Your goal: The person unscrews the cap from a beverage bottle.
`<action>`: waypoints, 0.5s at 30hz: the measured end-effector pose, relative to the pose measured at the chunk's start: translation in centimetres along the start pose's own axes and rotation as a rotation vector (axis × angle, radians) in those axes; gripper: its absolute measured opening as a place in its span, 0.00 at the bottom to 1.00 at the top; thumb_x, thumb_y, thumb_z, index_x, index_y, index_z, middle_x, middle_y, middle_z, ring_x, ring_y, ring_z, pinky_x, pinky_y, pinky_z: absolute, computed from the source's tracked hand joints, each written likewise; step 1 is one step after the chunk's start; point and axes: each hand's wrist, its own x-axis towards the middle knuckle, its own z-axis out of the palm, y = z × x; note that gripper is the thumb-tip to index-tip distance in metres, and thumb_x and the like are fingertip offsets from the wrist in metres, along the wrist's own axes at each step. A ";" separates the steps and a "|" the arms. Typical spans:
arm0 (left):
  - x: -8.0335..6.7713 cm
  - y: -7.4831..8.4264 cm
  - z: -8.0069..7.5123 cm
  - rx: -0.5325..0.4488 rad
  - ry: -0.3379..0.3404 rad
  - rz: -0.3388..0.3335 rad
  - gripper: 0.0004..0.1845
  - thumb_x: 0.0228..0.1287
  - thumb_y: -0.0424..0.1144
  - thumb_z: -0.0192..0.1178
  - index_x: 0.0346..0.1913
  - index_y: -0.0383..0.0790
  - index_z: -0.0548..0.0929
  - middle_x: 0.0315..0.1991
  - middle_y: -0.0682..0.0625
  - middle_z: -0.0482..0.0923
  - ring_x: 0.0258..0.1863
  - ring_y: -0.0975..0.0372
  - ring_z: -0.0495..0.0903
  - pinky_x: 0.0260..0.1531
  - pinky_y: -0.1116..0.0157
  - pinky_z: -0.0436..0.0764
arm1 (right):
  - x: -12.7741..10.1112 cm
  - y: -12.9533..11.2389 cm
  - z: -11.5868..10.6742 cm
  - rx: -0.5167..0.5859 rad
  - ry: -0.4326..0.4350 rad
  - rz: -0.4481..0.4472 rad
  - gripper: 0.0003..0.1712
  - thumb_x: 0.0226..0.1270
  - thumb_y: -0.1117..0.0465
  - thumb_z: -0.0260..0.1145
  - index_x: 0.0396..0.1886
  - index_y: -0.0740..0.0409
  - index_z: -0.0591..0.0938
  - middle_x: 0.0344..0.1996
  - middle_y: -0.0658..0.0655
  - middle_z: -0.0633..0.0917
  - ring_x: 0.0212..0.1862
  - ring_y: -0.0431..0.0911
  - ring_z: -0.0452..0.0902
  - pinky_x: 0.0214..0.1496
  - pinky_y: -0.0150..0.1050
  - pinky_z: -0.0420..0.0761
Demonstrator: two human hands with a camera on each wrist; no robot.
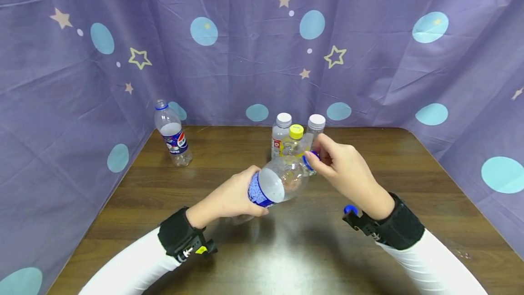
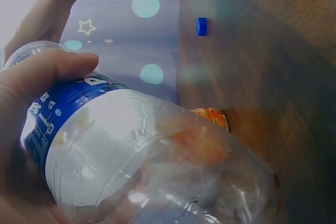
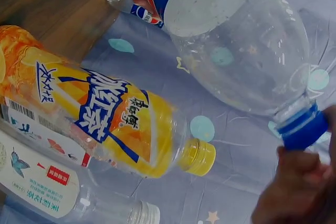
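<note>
Centre of the head view: clear bottle [image 1: 278, 183] with a blue label, held tilted above the table [image 1: 430, 195], neck pointing up and to the right. Left hand [image 1: 229, 199] wrapped round its lower body, thumb across the label (thumb plainly lying over the blue band in the left wrist view). Right hand [image 1: 348, 172] at the neck, fingertips pinching the blue cap [image 1: 308, 160] on the bottle's mouth. Same pinch at lower right of the right wrist view, cap sitting on the neck and fingers closed round it.

Just behind the held bottle, toward the upper middle of the head view: cluster of three upright bottles close together, namely a yellow-capped bottle [image 1: 295, 142] with an orange and yellow label, a white-capped bottle [image 1: 280, 133] to its left and another white-capped one [image 1: 315, 126] to its right. Upper left of the table, well apart from the rest, near the purple curtain [image 1: 245, 58]: open bottle [image 1: 172, 133] standing upright, no cap on it, blue label with a round red, white and blue logo.

Lower right of centre, beside the right wrist strap: loose blue cap [image 1: 349, 210] lying on the wood (also small in the upper middle of the left wrist view). Black straps on both wrists, white sleeves below them.
</note>
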 end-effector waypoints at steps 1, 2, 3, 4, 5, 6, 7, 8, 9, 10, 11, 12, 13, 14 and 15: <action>0.0 -0.1 0.0 0.002 0.006 0.001 0.43 0.34 0.42 0.79 0.57 0.38 0.70 0.47 0.48 0.79 0.46 0.58 0.79 0.47 0.58 0.79 | 0.0 0.1 0.0 0.031 -0.007 -0.039 0.09 0.62 0.59 0.66 0.30 0.51 0.72 0.16 0.44 0.65 0.20 0.35 0.59 0.20 0.29 0.59; 0.0 -0.2 0.0 0.004 0.013 0.005 0.43 0.33 0.42 0.79 0.57 0.38 0.70 0.47 0.48 0.79 0.46 0.58 0.79 0.47 0.58 0.79 | 0.0 0.2 0.0 0.059 -0.011 -0.082 0.09 0.61 0.61 0.67 0.33 0.52 0.73 0.17 0.44 0.65 0.21 0.34 0.59 0.21 0.28 0.60; 0.0 -0.2 -0.1 0.002 0.020 0.007 0.43 0.33 0.42 0.80 0.57 0.38 0.70 0.48 0.48 0.79 0.46 0.57 0.79 0.48 0.57 0.79 | -0.1 0.4 0.0 0.087 -0.018 -0.126 0.09 0.60 0.63 0.66 0.35 0.53 0.74 0.19 0.44 0.66 0.22 0.33 0.59 0.23 0.27 0.61; 0.0 -0.3 -0.1 0.004 0.026 0.009 0.43 0.33 0.42 0.80 0.57 0.39 0.70 0.48 0.48 0.79 0.46 0.57 0.79 0.48 0.57 0.79 | -0.1 0.5 0.0 0.102 -0.020 -0.163 0.09 0.59 0.64 0.65 0.38 0.54 0.75 0.21 0.45 0.67 0.23 0.33 0.60 0.24 0.26 0.61; 0.0 -0.3 -0.1 0.006 0.031 0.010 0.43 0.33 0.42 0.80 0.57 0.39 0.70 0.48 0.48 0.79 0.46 0.57 0.79 0.48 0.57 0.79 | -0.1 0.6 0.0 0.110 -0.018 -0.195 0.10 0.59 0.65 0.65 0.40 0.55 0.75 0.23 0.46 0.68 0.24 0.33 0.60 0.25 0.25 0.61; 0.0 -0.3 -0.2 0.008 0.036 0.009 0.43 0.33 0.42 0.80 0.57 0.39 0.70 0.48 0.48 0.79 0.46 0.57 0.79 0.48 0.57 0.79 | -0.1 0.7 0.0 0.114 -0.011 -0.221 0.10 0.59 0.65 0.64 0.41 0.56 0.76 0.25 0.46 0.69 0.25 0.33 0.60 0.26 0.25 0.62; 0.0 -0.3 -0.2 0.010 0.039 0.009 0.43 0.32 0.43 0.80 0.57 0.39 0.70 0.48 0.48 0.79 0.46 0.57 0.79 0.48 0.57 0.79 | -0.2 0.8 0.1 0.116 -0.001 -0.239 0.10 0.60 0.64 0.63 0.42 0.56 0.77 0.27 0.47 0.70 0.25 0.33 0.61 0.26 0.24 0.62; 0.0 -0.3 -0.2 0.007 0.043 0.007 0.43 0.32 0.42 0.80 0.57 0.40 0.70 0.48 0.48 0.79 0.46 0.57 0.79 0.48 0.57 0.79 | -0.2 0.8 0.1 0.112 0.013 -0.250 0.09 0.62 0.61 0.62 0.42 0.55 0.78 0.29 0.47 0.71 0.26 0.32 0.61 0.26 0.24 0.62; 0.0 -0.2 -0.3 0.006 0.045 0.004 0.43 0.32 0.43 0.80 0.57 0.40 0.70 0.48 0.48 0.79 0.46 0.58 0.79 0.48 0.57 0.79 | -0.2 0.8 0.2 0.112 0.028 -0.254 0.09 0.65 0.58 0.61 0.43 0.55 0.78 0.31 0.47 0.72 0.26 0.32 0.61 0.25 0.23 0.62; 0.0 -0.2 -0.2 0.007 0.048 0.004 0.44 0.32 0.42 0.80 0.57 0.40 0.70 0.48 0.48 0.79 0.46 0.58 0.79 0.48 0.57 0.79 | -0.2 0.8 0.3 0.110 0.048 -0.254 0.10 0.68 0.54 0.59 0.42 0.54 0.79 0.32 0.47 0.72 0.25 0.32 0.61 0.25 0.23 0.61; 0.0 -0.2 -0.2 0.007 0.050 0.005 0.44 0.32 0.42 0.80 0.57 0.40 0.70 0.48 0.48 0.79 0.46 0.58 0.79 0.48 0.57 0.79 | -0.3 0.7 0.3 0.108 0.070 -0.250 0.14 0.71 0.49 0.57 0.42 0.53 0.80 0.32 0.47 0.73 0.25 0.32 0.61 0.24 0.23 0.60; 0.0 -0.2 -0.2 0.008 0.051 0.007 0.43 0.32 0.42 0.80 0.57 0.40 0.70 0.48 0.48 0.79 0.46 0.58 0.79 0.49 0.57 0.79 | -0.3 0.7 0.4 0.102 0.090 -0.246 0.17 0.72 0.45 0.55 0.41 0.53 0.80 0.31 0.47 0.73 0.24 0.32 0.61 0.23 0.24 0.60; 0.0 -0.2 -0.1 0.009 0.051 0.009 0.43 0.32 0.42 0.80 0.57 0.40 0.70 0.48 0.48 0.79 0.46 0.58 0.79 0.49 0.57 0.79 | -0.3 0.6 0.5 0.094 0.108 -0.238 0.21 0.72 0.41 0.53 0.40 0.52 0.80 0.31 0.47 0.73 0.24 0.32 0.61 0.23 0.24 0.59; 0.0 -0.2 -0.1 0.008 0.050 0.009 0.43 0.32 0.42 0.80 0.57 0.40 0.70 0.48 0.48 0.79 0.46 0.58 0.79 0.49 0.57 0.78 | -0.3 0.5 0.5 0.088 0.121 -0.225 0.23 0.72 0.39 0.52 0.38 0.52 0.81 0.29 0.47 0.73 0.23 0.32 0.62 0.23 0.25 0.59; -0.1 -0.2 -0.1 0.009 0.048 0.009 0.44 0.33 0.42 0.80 0.58 0.40 0.70 0.48 0.49 0.79 0.47 0.58 0.79 0.49 0.57 0.78 | -0.3 0.4 0.5 0.084 0.127 -0.209 0.22 0.72 0.40 0.53 0.37 0.52 0.80 0.28 0.48 0.72 0.23 0.34 0.62 0.23 0.26 0.59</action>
